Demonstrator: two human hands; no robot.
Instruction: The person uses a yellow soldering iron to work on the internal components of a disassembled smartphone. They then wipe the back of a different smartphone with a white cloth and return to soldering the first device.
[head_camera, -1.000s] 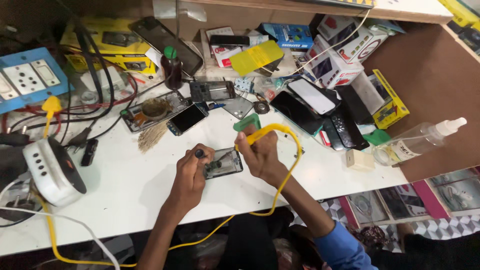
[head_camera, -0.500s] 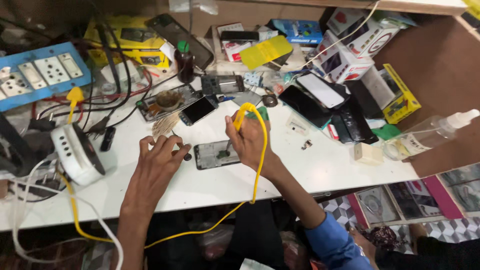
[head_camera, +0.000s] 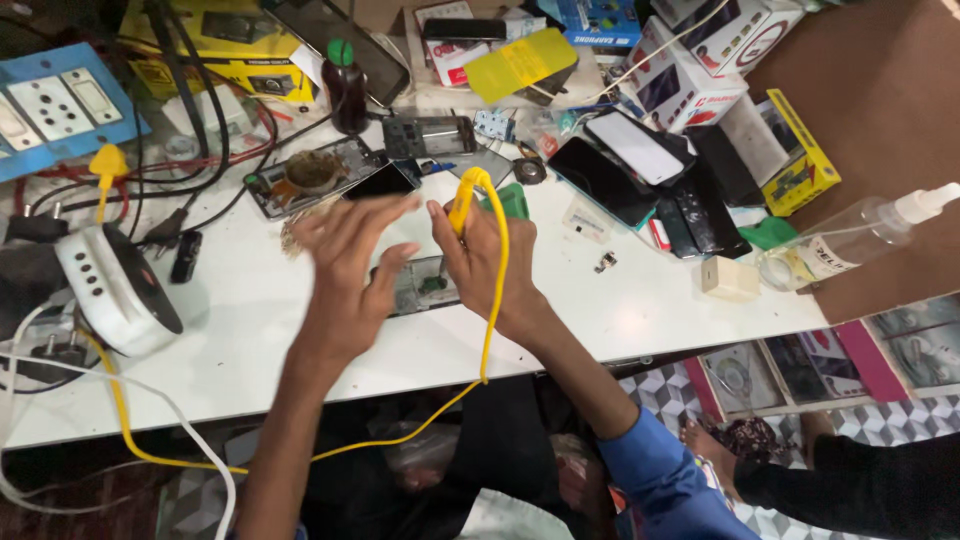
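An opened phone body with bare inner parts lies flat on the white worktable. My right hand is closed around a yellow-handled tool with a yellow cord; its tip points down at the phone. My left hand hovers just left of the phone, fingers spread, holding nothing; it is motion-blurred and covers the phone's left end.
A white power unit and a blue socket board sit left with tangled cables. Several phones, boxes, a dark bottle and a brush crowd the back. A clear spray bottle lies right. Another person's foot is below.
My left hand let go of the phone, swung out to the left, then came back towards it with fingers open. My right hand stayed on the yellow tool over the phone.
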